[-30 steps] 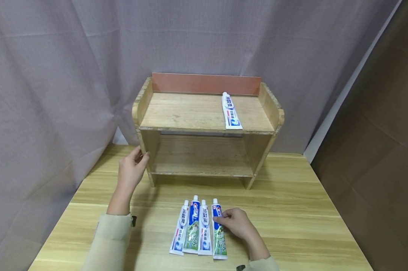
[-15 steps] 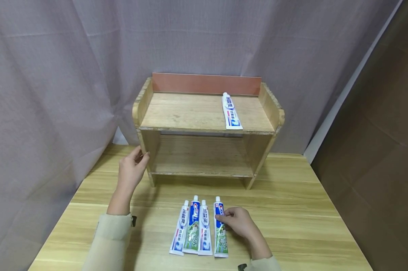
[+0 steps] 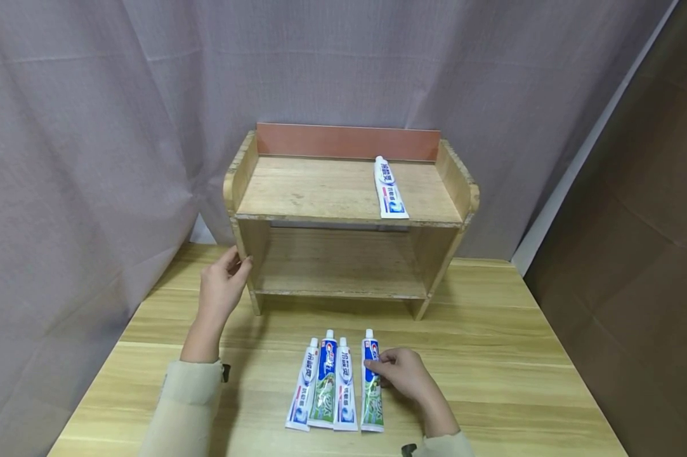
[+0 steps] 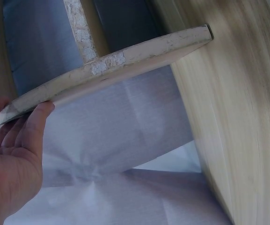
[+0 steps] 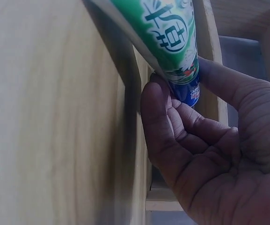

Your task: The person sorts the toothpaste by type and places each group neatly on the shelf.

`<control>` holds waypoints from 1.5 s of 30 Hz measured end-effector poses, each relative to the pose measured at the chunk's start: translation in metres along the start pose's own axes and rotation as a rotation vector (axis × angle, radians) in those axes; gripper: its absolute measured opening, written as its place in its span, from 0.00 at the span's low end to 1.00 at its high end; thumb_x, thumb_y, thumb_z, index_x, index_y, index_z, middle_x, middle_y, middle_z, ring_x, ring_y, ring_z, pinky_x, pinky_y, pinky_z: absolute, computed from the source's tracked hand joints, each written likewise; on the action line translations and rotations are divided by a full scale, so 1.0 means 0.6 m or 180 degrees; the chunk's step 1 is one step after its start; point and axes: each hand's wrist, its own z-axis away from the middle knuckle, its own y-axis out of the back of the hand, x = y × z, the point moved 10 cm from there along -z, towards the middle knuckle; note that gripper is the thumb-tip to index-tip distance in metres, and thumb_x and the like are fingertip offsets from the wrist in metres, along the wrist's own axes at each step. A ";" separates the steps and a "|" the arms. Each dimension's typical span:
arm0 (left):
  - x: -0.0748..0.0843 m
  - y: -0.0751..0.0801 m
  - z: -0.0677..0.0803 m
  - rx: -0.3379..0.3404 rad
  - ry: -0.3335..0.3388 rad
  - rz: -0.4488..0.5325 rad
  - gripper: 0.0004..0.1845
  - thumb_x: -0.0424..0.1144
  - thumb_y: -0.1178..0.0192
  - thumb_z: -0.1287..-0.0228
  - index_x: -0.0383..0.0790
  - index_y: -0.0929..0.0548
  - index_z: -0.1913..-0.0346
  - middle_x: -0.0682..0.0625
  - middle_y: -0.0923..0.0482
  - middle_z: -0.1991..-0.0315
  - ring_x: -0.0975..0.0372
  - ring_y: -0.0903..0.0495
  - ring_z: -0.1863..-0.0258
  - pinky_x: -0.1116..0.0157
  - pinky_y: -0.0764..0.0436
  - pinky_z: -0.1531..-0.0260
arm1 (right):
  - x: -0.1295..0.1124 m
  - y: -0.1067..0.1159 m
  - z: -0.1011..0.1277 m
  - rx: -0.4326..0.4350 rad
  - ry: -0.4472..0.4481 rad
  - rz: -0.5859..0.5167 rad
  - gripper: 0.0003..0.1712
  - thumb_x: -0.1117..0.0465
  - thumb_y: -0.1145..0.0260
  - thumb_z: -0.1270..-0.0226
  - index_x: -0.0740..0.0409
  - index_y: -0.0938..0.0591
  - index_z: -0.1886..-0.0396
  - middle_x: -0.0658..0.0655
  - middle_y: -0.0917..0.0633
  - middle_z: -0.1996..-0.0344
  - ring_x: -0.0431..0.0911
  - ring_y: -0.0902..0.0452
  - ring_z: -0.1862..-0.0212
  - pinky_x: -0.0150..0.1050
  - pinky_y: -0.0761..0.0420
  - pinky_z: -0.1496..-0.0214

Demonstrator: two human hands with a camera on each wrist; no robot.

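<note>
Resting against the left side panel of a two-tier wooden shelf unit (image 3: 349, 216), the person's left hand (image 3: 220, 289) keeps its fingers (image 4: 32, 131) straight and relaxed, the thumb tip touching the panel's front edge in the left wrist view. The shelf unit stands at the back of a pale wooden counter (image 3: 491, 355), in front of a grey curtain (image 3: 92, 127).

In front of the shelf unit, three toothpaste tubes (image 3: 325, 384) lie side by side on the counter, caps pointing toward the shelf: a white and blue one on the left, a blue and green one in the middle, another white and blue one on the right.

Just beside them lies a fourth, the blue and green toothpaste tube (image 3: 371, 381), a narrow gap apart from its neighbour at the cap end. The right hand (image 3: 403, 374) pinches this tube near its blue upper part, fingers (image 5: 165, 126) curled round it with the thumb on the other side; the right wrist view shows the tube's green end lifted off the counter.

Higher up, on the right half of the top shelf, a single white and blue tube (image 3: 389, 188) lies flat, its cap toward the reddish back rail (image 3: 320, 139).
</note>
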 end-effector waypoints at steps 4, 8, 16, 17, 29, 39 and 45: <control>-0.001 0.000 0.000 0.0000 0.0007 0.0003 0.16 0.40 0.38 0.30 0.40 0.15 0.42 0.40 0.14 0.52 0.51 0.12 0.54 0.56 0.12 0.57 | -0.004 0.003 0.000 0.0015 0.0029 0.0015 0.19 0.47 0.27 0.38 0.59 0.15 0.72 0.53 0.18 0.78 0.46 0.25 0.74 0.33 0.24 0.75; -0.004 -0.002 -0.001 -0.0018 0.0033 0.0019 0.17 0.41 0.38 0.29 0.40 0.16 0.42 0.40 0.14 0.51 0.50 0.13 0.54 0.56 0.12 0.57 | -0.007 0.006 0.001 0.0022 0.0056 -0.0008 0.18 0.48 0.27 0.38 0.59 0.15 0.72 0.53 0.18 0.78 0.46 0.24 0.75 0.33 0.24 0.76; -0.005 -0.002 0.000 -0.0031 0.0064 0.0022 0.18 0.42 0.38 0.29 0.40 0.16 0.41 0.39 0.15 0.50 0.50 0.13 0.53 0.56 0.12 0.56 | -0.011 0.009 0.001 0.0009 0.0092 -0.0059 0.18 0.49 0.27 0.38 0.60 0.14 0.69 0.53 0.16 0.77 0.47 0.21 0.73 0.34 0.21 0.73; -0.005 -0.002 0.000 -0.0036 0.0062 0.0022 0.18 0.42 0.38 0.29 0.40 0.16 0.41 0.39 0.15 0.50 0.50 0.13 0.53 0.56 0.12 0.56 | -0.011 0.010 0.000 0.0011 0.0085 -0.0060 0.18 0.48 0.27 0.38 0.60 0.14 0.69 0.53 0.16 0.77 0.47 0.21 0.73 0.34 0.21 0.73; -0.005 -0.003 0.000 -0.0053 0.0068 0.0011 0.18 0.42 0.39 0.29 0.41 0.16 0.41 0.40 0.15 0.50 0.50 0.13 0.53 0.56 0.13 0.55 | -0.010 0.010 -0.003 0.0024 0.0029 -0.0118 0.18 0.48 0.26 0.38 0.60 0.14 0.69 0.53 0.17 0.77 0.46 0.22 0.74 0.34 0.21 0.74; -0.006 -0.002 -0.001 -0.0077 0.0096 0.0039 0.19 0.42 0.39 0.29 0.40 0.17 0.40 0.39 0.15 0.49 0.49 0.13 0.52 0.55 0.13 0.55 | -0.021 0.018 -0.009 0.0029 0.0082 -0.0082 0.18 0.47 0.28 0.37 0.58 0.16 0.71 0.54 0.17 0.77 0.50 0.22 0.72 0.38 0.20 0.71; -0.005 -0.002 0.000 -0.0073 0.0069 0.0029 0.18 0.42 0.39 0.29 0.40 0.17 0.40 0.39 0.15 0.49 0.49 0.13 0.52 0.55 0.13 0.55 | -0.032 0.023 -0.011 0.0024 0.0156 -0.0079 0.18 0.48 0.27 0.36 0.58 0.16 0.72 0.55 0.18 0.78 0.50 0.22 0.73 0.37 0.20 0.72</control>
